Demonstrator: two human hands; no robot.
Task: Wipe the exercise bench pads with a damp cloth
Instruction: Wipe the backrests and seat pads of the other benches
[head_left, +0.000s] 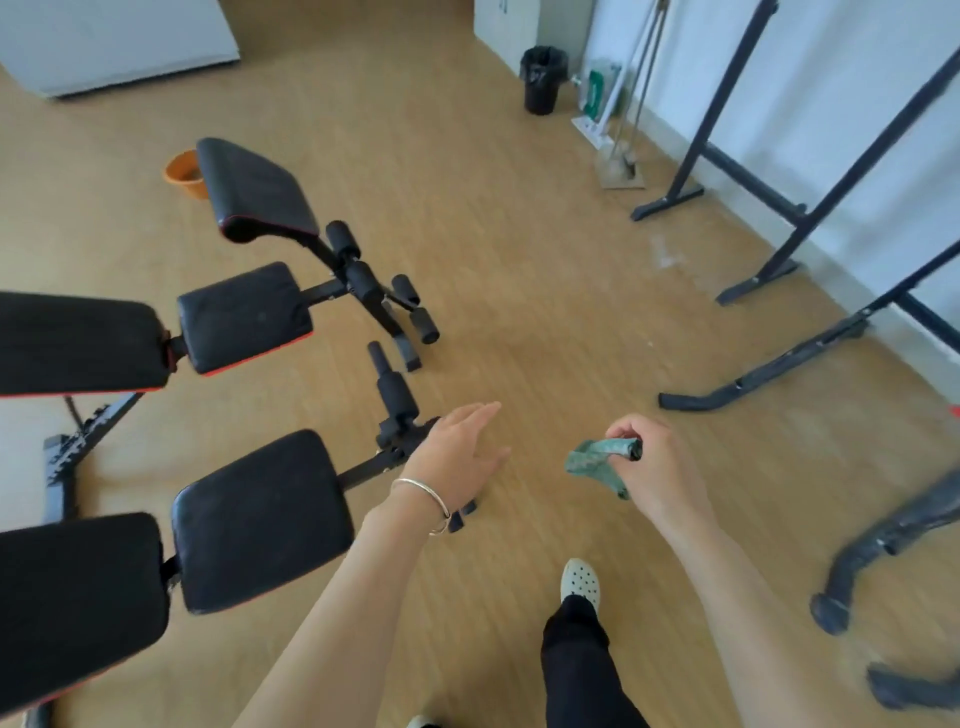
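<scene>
My right hand (653, 467) grips a crumpled green cloth (597, 462), held over the wooden floor right of the benches. My left hand (460, 449), a bangle on its wrist, is stretched out with straight fingers above the foot end of the nearest bench, holding nothing. The nearest bench shows a black seat pad (260, 519) and a black back pad (72, 597) at lower left. A second bench lies behind it with a seat pad (241, 317) and a back pad (72, 343). Farther back stands a raised black pad (254, 189).
Foam roller bars (397, 395) stick out at the benches' foot ends. An orange bucket (183, 174) sits behind the far pad. Black rack legs (769, 364) cross the floor at right. A black bin (542, 80) and cleaning tools stand by the far wall. My foot (581, 582) steps forward.
</scene>
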